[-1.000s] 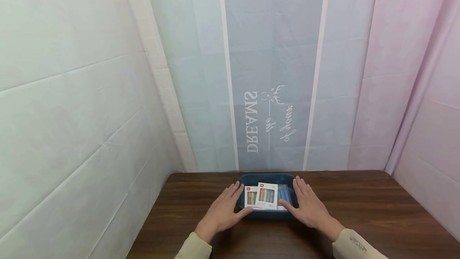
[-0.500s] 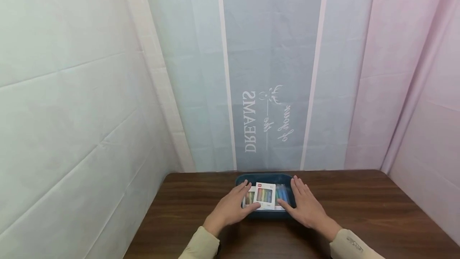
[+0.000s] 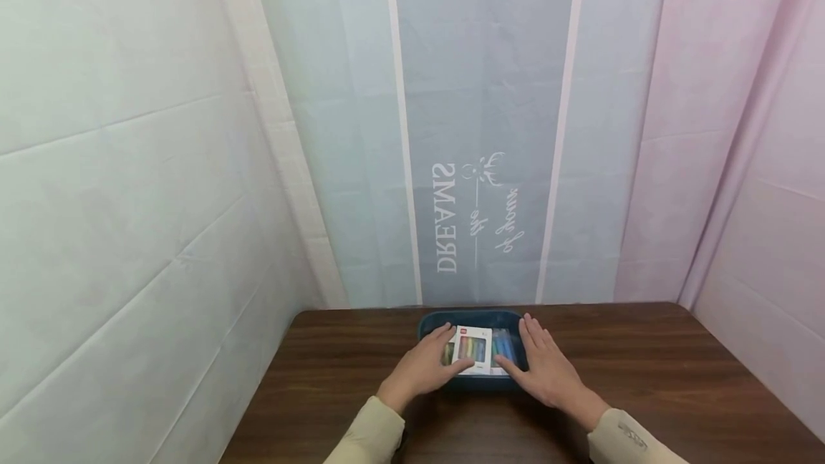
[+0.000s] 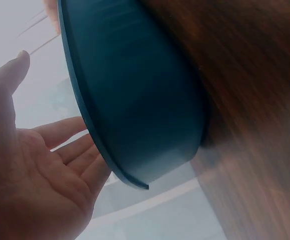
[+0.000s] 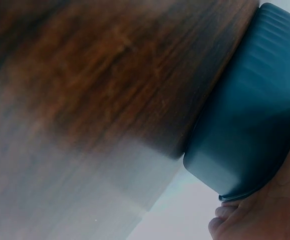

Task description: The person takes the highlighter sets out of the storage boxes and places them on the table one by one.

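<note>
A dark teal plastic basin [image 3: 480, 318] stands on the table, with boxes inside. On top lies a white box with a window [image 3: 473, 351] showing coloured sticks, perhaps crayons or pens. Blue sticks [image 3: 502, 346] show at its right. A second box at the left is mostly covered by my left hand [image 3: 424, 365], which hovers over the basin's left side, fingers extended and thumb over the white box. In the left wrist view its palm faces up past the basin's rim. My right hand [image 3: 549, 372] rests along the basin's right side, fingers straight, thumb across the front corner.
The brown wood-grain table [image 3: 644, 371] extends to both sides of the basin. A printed grey-blue cloth [image 3: 490, 92] hangs behind its far edge. Pale cloth walls [image 3: 129, 199] stand at the left and right.
My left hand has moved rightward from the basin's left rim to over its inside, covering the left box. My right hand stays by the right side. The view has shifted slightly.
</note>
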`<state>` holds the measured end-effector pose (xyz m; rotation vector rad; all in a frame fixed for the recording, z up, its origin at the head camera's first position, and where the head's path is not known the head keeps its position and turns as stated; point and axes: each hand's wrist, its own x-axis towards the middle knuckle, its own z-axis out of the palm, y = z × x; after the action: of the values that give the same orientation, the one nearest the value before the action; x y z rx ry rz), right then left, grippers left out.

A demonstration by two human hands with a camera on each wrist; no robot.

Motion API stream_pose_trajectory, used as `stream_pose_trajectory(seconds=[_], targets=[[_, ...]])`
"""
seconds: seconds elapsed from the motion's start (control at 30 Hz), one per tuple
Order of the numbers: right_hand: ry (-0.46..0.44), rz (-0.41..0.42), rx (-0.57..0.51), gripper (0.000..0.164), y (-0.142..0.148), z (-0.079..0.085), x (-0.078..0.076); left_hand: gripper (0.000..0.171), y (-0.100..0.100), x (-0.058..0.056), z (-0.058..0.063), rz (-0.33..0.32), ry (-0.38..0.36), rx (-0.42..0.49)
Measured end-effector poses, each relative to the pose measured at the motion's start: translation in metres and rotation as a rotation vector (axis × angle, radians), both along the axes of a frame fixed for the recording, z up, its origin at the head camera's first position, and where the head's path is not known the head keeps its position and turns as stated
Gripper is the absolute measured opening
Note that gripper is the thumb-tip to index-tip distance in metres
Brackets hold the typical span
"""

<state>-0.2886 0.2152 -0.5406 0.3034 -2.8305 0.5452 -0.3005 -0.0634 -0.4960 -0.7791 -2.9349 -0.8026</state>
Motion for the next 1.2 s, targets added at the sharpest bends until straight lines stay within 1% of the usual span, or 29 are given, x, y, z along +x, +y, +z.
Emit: stream_pose_trajectory(seconds=[0.23,0.43,0.53,0.7,0.8,0.97,1.07,1.2], targets=[[-0.001,0.001,0.009,0.108,0.0,0.001,0.0,0.081,0.01,-0.008,-0.001,0.03,-0.016,0.028],[0.006,0.005,0.003,0.109,-0.001,0.002,0.0,0.082,0.014,-0.014,-0.005,0.032,-0.041,0.052],[-0.007,0.01,-0.005,0.109,-0.002,0.002,0.0,0.082,0.016,-0.015,-0.008,0.031,-0.044,0.054],[-0.017,0.006,0.001,0.109,-0.001,0.003,0.001,0.079,0.022,-0.016,-0.011,0.036,-0.018,0.038],[-0.008,0.003,0.004,0.108,-0.001,0.002,0.001,0.081,0.026,-0.017,-0.013,0.052,-0.012,0.031],[-0.018,0.007,0.003,0.107,-0.002,0.003,0.002,0.084,0.03,-0.02,-0.017,0.082,-0.031,0.02],[-0.016,0.006,0.01,0.106,-0.002,0.003,0.003,0.082,0.032,-0.022,-0.019,0.088,-0.037,0.022],[0.001,0.014,0.004,0.104,-0.002,0.003,0.004,0.077,0.033,-0.024,-0.021,0.094,-0.025,0.029]])
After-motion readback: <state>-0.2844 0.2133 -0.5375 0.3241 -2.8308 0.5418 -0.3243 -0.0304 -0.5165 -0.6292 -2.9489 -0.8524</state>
